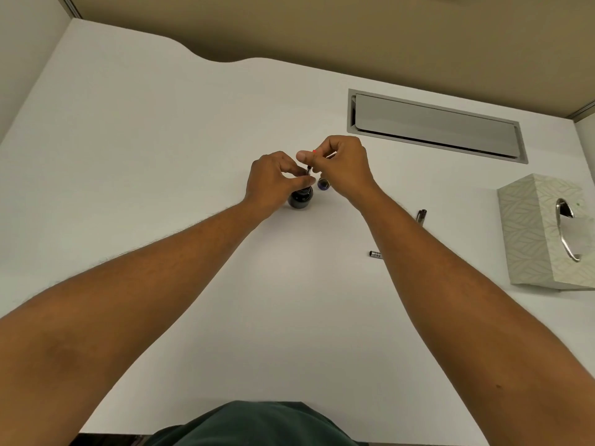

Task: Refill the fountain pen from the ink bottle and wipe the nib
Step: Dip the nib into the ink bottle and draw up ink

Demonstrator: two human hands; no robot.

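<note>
Nearest is a fold of dark green clothing [257, 423] at six o'clock, and from it two bare forearms reach out over the white counter [161, 156] toward its middle. At about three o'clock of the right forearm lies a small dark, silver-tipped pen part [375, 254], and a little farther out another dark piece with a clip [421, 216], likely the cap. Both lie well apart from the hands, so the pen looks already taken apart.

At the centre the left hand [273, 181] curls its grip over the top of the dark ink bottle [300, 197], fingertips pinching the lower end of the fountain pen [309, 170] at the bottle's mouth. The right hand [341, 165] pinches the pen's upper end between thumb and fingers, seemingly working the filler. The bottle's loose cap [323, 184] sits just beside it at two o'clock, partly hidden under the right hand. The nib cannot be seen.

So filling seems under way; wiping the nib and reassembly remain.

At three o'clock a patterned tissue box [534, 233] stands ready, with nothing between it and the hands. Beyond the hands at one o'clock, a grey cable flap [434, 123] is set into the counter.
</note>
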